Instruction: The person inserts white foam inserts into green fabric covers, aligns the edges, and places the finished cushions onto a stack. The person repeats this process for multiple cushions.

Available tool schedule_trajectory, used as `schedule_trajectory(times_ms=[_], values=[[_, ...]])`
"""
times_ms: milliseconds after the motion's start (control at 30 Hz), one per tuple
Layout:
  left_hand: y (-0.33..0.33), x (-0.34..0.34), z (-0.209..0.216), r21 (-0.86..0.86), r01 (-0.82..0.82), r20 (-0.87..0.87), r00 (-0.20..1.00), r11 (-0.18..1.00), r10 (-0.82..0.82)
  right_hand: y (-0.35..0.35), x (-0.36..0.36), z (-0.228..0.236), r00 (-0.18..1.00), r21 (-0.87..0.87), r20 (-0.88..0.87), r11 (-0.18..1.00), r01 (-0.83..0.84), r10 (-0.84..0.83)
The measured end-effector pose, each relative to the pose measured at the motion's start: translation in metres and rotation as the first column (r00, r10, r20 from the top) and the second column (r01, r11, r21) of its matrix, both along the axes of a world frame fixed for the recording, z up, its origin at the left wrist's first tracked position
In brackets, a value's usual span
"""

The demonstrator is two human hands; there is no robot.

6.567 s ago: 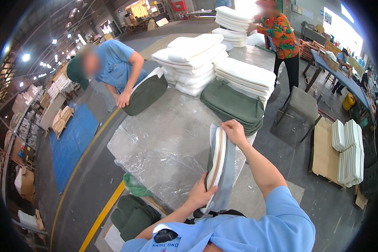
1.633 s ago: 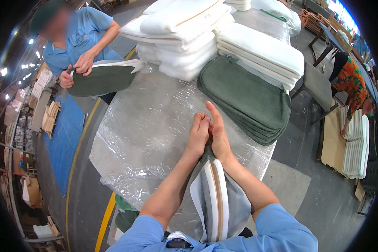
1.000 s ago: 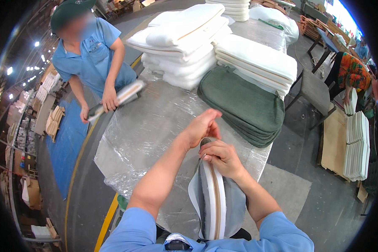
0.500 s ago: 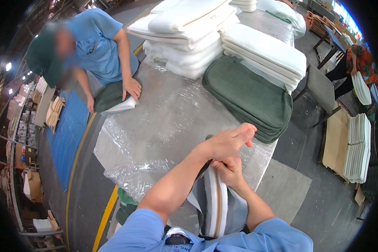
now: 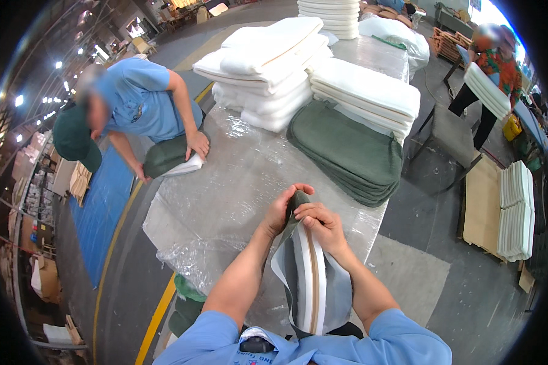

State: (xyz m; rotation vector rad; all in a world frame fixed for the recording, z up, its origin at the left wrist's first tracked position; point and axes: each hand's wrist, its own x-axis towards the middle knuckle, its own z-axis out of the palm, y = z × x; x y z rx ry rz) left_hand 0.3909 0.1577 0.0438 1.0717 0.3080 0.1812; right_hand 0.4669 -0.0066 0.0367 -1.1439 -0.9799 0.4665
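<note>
A layered foam pad (image 5: 305, 274), white with a tan stripe along its edge, stands on its side against my body. A grey and dark green fabric cover (image 5: 338, 289) lies loosely around it, its long side open toward me. My left hand (image 5: 279, 212) grips the cover's far end from the left, fingers bent over its green corner. My right hand (image 5: 324, 224) closes over the same end, its fingers on the cover's edge and the thumb near the foam. What lies under both palms is hidden.
A plastic-wrapped table (image 5: 225, 201) carries stacked green covers (image 5: 347, 152), folded white pads (image 5: 365, 91) and a tall pile of white padding (image 5: 262, 73). At the left a co-worker (image 5: 146, 97) handles a green-covered pad (image 5: 167, 155). Another person (image 5: 499, 67) carries white pads beside a chair (image 5: 447, 131).
My left hand has swung back from over the right hand and now grips the cover's far end. My right hand has slid onto that end. The person at right has lifted the white pads.
</note>
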Motion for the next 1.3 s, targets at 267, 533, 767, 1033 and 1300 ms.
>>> schedule_trajectory(times_ms=[267,533,767,1033,1300], values=[[0.018,-0.045,0.007,0.473,-0.071,-0.079,0.989,0.878,0.123,-0.145,-0.002,-0.026,0.874,-0.190,-0.431,0.969,0.157,-0.226],[-0.003,-0.193,-0.020,0.226,-0.656,-0.265,0.670,0.720,0.693,-0.301,-0.086,-0.050,0.673,-0.365,-0.656,0.924,0.113,-0.341],[-0.090,-0.234,-0.011,0.298,-0.838,-0.155,0.429,0.456,0.890,-0.239,-0.064,-0.065,0.735,-0.305,-0.460,0.866,0.396,-0.498],[-0.184,-0.312,-0.028,0.379,-0.775,-0.189,0.470,0.506,0.862,-0.218,-0.031,-0.045,0.762,-0.179,-0.546,0.937,0.301,-0.349],[-0.234,-0.308,-0.015,0.311,-0.792,-0.193,0.488,0.525,0.851,-0.191,-0.011,-0.045,0.717,-0.257,-0.538,0.896,0.362,-0.444]])
